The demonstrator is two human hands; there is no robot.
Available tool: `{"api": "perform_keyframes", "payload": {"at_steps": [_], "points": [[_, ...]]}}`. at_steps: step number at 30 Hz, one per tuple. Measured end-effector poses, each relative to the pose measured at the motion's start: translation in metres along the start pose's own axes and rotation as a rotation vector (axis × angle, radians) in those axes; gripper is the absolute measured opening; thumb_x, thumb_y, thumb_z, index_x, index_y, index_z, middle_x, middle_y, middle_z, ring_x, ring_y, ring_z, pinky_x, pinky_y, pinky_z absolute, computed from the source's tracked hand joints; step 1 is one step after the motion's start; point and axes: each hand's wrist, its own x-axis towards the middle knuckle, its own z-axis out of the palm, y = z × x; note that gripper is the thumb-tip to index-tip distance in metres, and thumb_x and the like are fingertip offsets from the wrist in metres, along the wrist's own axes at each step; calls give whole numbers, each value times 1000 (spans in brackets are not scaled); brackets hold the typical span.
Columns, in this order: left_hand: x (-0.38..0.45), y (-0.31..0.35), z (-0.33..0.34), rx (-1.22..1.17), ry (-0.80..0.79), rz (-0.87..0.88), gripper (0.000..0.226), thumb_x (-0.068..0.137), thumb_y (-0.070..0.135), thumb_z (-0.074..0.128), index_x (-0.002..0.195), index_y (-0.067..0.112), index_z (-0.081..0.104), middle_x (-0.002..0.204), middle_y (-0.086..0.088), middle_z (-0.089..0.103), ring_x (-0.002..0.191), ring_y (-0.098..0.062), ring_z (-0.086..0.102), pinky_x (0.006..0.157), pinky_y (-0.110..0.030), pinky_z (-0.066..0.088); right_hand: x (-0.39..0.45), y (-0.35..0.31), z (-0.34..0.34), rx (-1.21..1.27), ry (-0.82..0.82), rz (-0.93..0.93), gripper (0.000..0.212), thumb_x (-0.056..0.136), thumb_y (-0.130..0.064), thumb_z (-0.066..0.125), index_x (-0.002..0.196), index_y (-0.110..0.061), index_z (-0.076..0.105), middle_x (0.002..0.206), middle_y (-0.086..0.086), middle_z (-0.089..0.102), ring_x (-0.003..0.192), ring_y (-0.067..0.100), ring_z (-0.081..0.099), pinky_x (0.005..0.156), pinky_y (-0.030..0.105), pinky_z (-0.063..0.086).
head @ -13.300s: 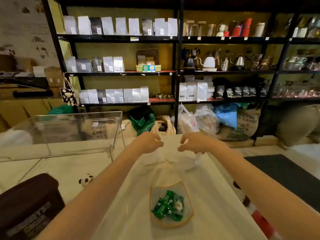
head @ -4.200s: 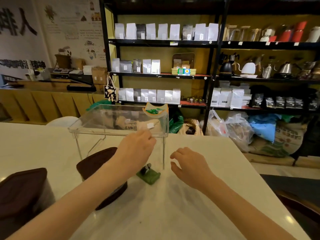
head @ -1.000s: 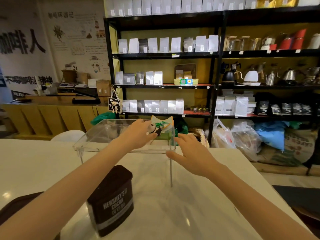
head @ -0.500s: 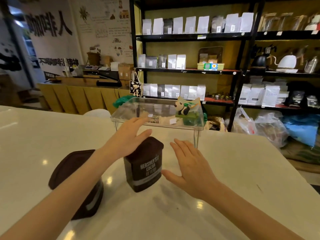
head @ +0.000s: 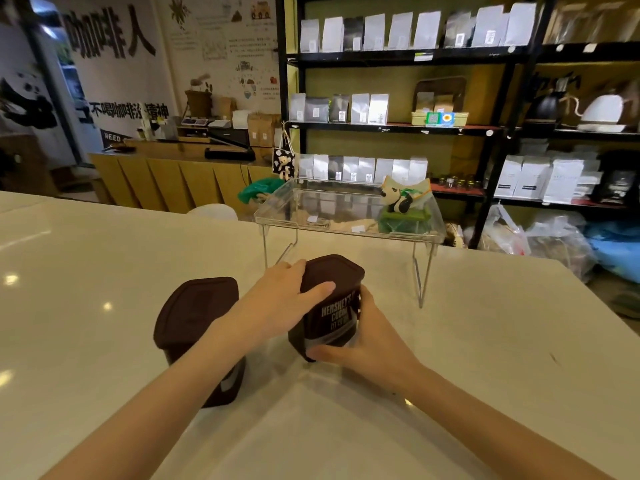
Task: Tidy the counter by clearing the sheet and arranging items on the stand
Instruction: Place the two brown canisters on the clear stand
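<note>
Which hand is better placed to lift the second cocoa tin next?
Left. The left hand lies right beside the second cocoa tin; the right hand sits on the far side of the held cocoa tin.

Premises are identified as a coffee shop with retail stock. At twelve to two o'clock, black metal shelving (head: 398, 126) is seen stocked with rows of white and grey stand-up pouches (head: 377, 32), each bearing a small label. Pour-over kettles (head: 602, 110) are displayed at two o'clock. At ten o'clock, a wood-panelled service counter (head: 173, 174) with a scale (head: 195, 122) is noted, backed by a wall carrying large Chinese lettering (head: 110, 36) and illustrated posters. A white stone-look customer counter (head: 450, 341) occupies the foreground. Bulging plastic sacks (head: 554, 237) are stored on the floor at three o'clock.
</note>
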Motion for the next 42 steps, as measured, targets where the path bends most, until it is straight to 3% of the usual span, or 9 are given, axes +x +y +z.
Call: {"api": "perform_keyframes", "payload": {"at_steps": [5, 9, 15, 19, 27, 31, 37, 39, 42], "points": [[2, -1, 0, -24, -16, -17, 73, 85, 54, 44, 142, 11, 25, 133, -12, 42, 121, -26, 42, 97, -32, 38, 1, 3, 11, 61, 83, 26, 96, 45, -51, 83, 122, -46, 26, 115, -27, 52, 109, 2, 54, 90, 30, 52], [4, -1, -1, 37, -20, 7, 74, 78, 55, 57, 134, 12, 34, 109, -7, 42, 97, -21, 42, 83, -30, 41, 4, 1, 14, 26, 150, 56, 95, 44, -53, 81, 123, -36, 31, 112, -17, 56, 105, 10, 58, 85, 35, 55], [4, -1, -4, 108, 67, 37, 71, 76, 53, 60, 131, 13, 39, 100, -2, 39, 91, -18, 41, 77, -27, 41, 5, -9, 4, 0, 150, 85, 93, 43, -48, 85, 120, -34, 35, 90, -30, 49, 93, 8, 56, 81, 26, 51], [2, 5, -23, 164, 210, 103, 60, 70, 58, 60, 114, 17, 53, 92, 0, 50, 85, -17, 48, 68, -26, 41, 11, -26, -7, 5, 133, 59, 83, 44, -46, 85, 106, -40, 31, 87, -34, 45, 90, 5, 53, 78, 22, 47], [7, 20, -101, 196, 448, 330, 66, 66, 64, 59, 116, 22, 57, 96, 6, 61, 88, -11, 53, 65, -19, 45, 42, -86, -45, 101, 121, -114, 78, 48, -33, 88, 110, -37, 41, 90, -27, 55, 76, -25, 51, 53, -1, 42], [31, 27, -138, 168, 492, 347, 64, 67, 62, 61, 112, 17, 61, 93, 1, 66, 82, -11, 55, 57, -14, 42, 80, -116, -62, 95, 113, -161, 79, 52, -35, 86, 116, -33, 39, 91, -28, 51, 82, -9, 53, 58, 8, 43], [96, 25, -168, 178, 610, 333, 74, 61, 68, 61, 110, 12, 63, 92, -2, 65, 85, -18, 58, 73, -34, 58, 159, -131, -83, 155, 39, -133, 91, 61, -20, 84, 131, -22, 27, 95, -16, 53, 87, 1, 54, 50, 6, 47], [119, 22, -167, 182, 621, 307, 75, 61, 68, 62, 110, 11, 62, 92, -2, 63, 86, -18, 56, 72, -31, 55, 180, -127, -87, 173, 9, -95, 89, 62, -15, 83, 130, -21, 26, 94, -15, 53, 82, 0, 54, 46, 4, 46], [152, 13, -157, 168, 612, 269, 71, 62, 66, 63, 105, 10, 63, 87, -1, 60, 82, -17, 55, 65, -26, 49, 206, -116, -86, 203, -41, -57, 76, 64, -7, 80, 123, -19, 34, 97, -10, 57, 83, 1, 57, 52, 11, 49]]}}
